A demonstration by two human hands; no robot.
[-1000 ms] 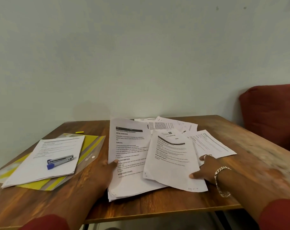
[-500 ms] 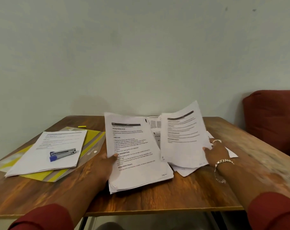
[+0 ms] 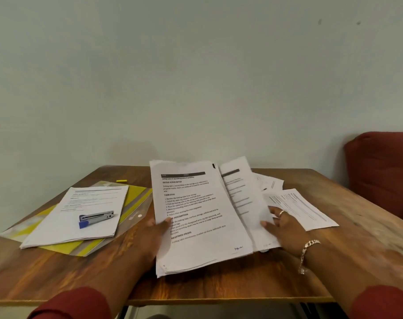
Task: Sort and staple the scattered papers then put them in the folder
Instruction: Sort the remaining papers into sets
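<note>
Evidently the gathered stack (image 3: 196, 217) near the table's (image 3: 219, 286) front edge was pinched by the left hand (image 3: 153, 236) while one sheet (image 3: 244, 203) was held by the right hand (image 3: 281, 226), so misalignment before stapling was judged likely, loose papers (image 3: 299, 208) lying towards the right edge.

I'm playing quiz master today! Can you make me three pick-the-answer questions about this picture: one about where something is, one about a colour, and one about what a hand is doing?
1. Where does the stapler lie?
A. on the stack of papers over the folder
B. on the red cushion
C. in the right hand

2. What colour is the folder?
A. pink
B. yellow
C. black

3. What is the left hand doing?
A. lying flat on the bare table
B. pressing the stapler
C. holding the big paper stack by its left edge

Answers: 1 A, it rests on the left pile's top sheet. 2 B, yellow shows around that pile. 3 C, the thumb lies on the top page.
</note>
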